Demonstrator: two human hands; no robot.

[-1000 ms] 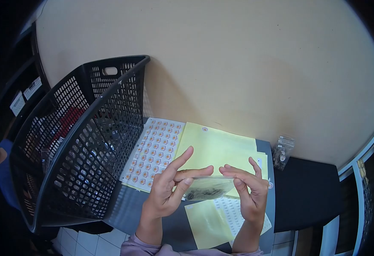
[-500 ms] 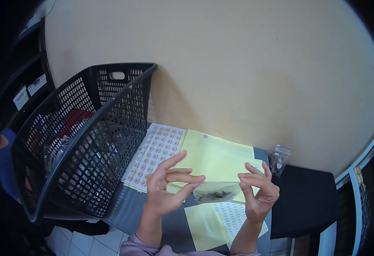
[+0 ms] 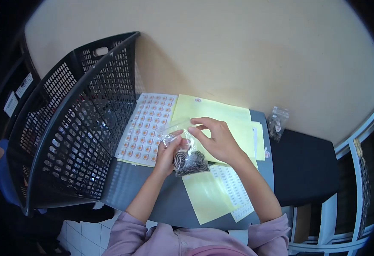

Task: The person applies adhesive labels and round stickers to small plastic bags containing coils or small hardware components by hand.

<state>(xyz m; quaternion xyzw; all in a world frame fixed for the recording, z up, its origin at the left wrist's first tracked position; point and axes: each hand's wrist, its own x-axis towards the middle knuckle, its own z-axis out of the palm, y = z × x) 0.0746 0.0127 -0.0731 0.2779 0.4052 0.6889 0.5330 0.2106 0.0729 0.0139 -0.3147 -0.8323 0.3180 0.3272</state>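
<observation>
A clear plastic bag (image 3: 191, 161) with dark, coiled items in its lower part hangs over the grey table. My left hand (image 3: 167, 155) grips the bag at its left side, thumb on the front. My right hand (image 3: 212, 138) pinches the bag's upper right edge between thumb and fingers. Behind the bag lie a sheet of round orange-and-white stickers (image 3: 150, 123) and yellow sheets (image 3: 212, 112). Below it are a smaller yellow sheet (image 3: 206, 196) and a white sheet of small printed labels (image 3: 234, 185).
A large black perforated basket (image 3: 84, 115) stands at the left. Another filled clear bag (image 3: 277, 123) rests near the wall at the right, beside a black surface (image 3: 302, 166). At the far left edge, part of a person in blue (image 3: 6, 170) shows.
The bag has moved left and up and turned so its contents face the camera. My left hand now grips its side, and my right hand has shifted left. The view has also shifted.
</observation>
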